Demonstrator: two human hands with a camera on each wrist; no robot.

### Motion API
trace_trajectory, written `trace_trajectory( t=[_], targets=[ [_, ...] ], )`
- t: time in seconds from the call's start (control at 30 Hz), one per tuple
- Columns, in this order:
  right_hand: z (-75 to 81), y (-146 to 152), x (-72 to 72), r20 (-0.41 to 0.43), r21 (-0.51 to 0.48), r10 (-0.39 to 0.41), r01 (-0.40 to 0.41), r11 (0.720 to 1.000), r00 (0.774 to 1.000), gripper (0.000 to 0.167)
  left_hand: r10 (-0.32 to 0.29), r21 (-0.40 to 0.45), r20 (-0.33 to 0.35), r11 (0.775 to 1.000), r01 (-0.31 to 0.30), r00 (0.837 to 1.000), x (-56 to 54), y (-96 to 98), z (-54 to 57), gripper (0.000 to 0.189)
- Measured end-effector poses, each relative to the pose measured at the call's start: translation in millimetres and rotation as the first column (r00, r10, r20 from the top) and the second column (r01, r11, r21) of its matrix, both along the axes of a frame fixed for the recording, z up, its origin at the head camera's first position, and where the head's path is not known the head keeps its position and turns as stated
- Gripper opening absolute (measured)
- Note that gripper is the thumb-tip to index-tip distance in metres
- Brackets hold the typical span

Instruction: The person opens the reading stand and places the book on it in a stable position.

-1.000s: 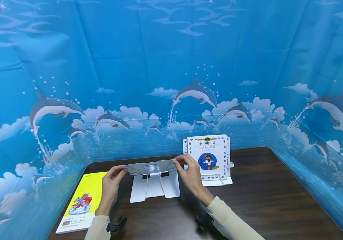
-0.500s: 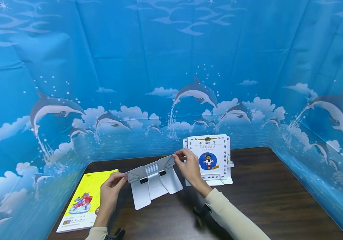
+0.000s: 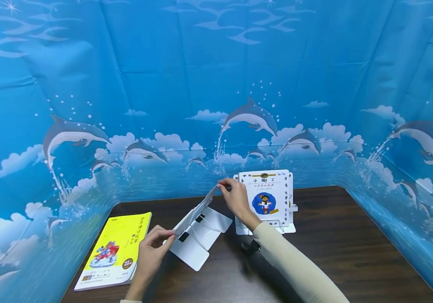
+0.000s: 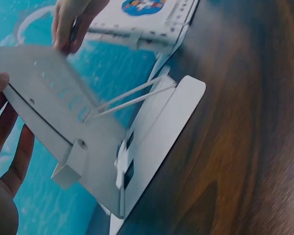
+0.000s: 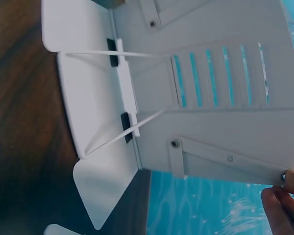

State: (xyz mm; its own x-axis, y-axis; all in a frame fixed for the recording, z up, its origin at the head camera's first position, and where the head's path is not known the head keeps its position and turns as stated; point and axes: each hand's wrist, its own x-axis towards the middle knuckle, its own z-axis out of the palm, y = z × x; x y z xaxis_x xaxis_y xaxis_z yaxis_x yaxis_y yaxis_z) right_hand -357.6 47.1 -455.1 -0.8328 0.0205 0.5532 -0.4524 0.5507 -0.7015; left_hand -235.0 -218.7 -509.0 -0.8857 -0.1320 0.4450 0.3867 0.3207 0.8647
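A white book stand (image 3: pixel 191 250) is turned at an angle on the dark table, its back panel raised and its base spread below. My left hand (image 3: pixel 152 248) pinches the panel's near top corner between thumb and fingers. At the far top corner, my right hand (image 3: pixel 236 200) pinches the edge. In the right wrist view the panel (image 5: pixel 220 129) shows a row of slots, folding side arms and two wire struts running to the base (image 5: pixel 88 103). The left wrist view has the same struts and a small bent tab (image 4: pixel 71 166) on the panel.
A yellow-covered book (image 3: pixel 118 240) lies flat at the table's left. Behind my right hand, another white stand holds an upright white picture book (image 3: pixel 265 189). A blue dolphin-print curtain (image 3: pixel 178 105) surrounds the table's (image 3: pixel 337 244) back and sides.
The book stand has swung round, its left end coming nearer and its right end going farther back. Both hands have kept their pinch on it. More of the yellow book now shows.
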Motion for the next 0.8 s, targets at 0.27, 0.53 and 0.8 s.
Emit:
trace_trajectory(
  t=[0.27,0.53,0.8],
  targets=[
    [4.4,-10,-18.2,0.004,0.055,0.064,-0.064,0.996,0.998,0.018,-0.158,0.004,-0.139,0.987,0.161,0.978,10.3,26.8,2.3,0.025],
    [7.0,-26,-23.8,0.088,0.068,0.168,-0.174,0.982,0.982,0.022,-0.187,-0.11,-0.201,0.98,0.167,0.962,21.0,58.2,3.6,0.024],
    [12.4,-38,-22.1,0.128,0.144,0.263,-0.28,0.949,0.956,0.026,-0.243,-0.163,-0.396,0.968,0.193,0.886,21.6,88.1,-1.0,0.022]
  ],
)
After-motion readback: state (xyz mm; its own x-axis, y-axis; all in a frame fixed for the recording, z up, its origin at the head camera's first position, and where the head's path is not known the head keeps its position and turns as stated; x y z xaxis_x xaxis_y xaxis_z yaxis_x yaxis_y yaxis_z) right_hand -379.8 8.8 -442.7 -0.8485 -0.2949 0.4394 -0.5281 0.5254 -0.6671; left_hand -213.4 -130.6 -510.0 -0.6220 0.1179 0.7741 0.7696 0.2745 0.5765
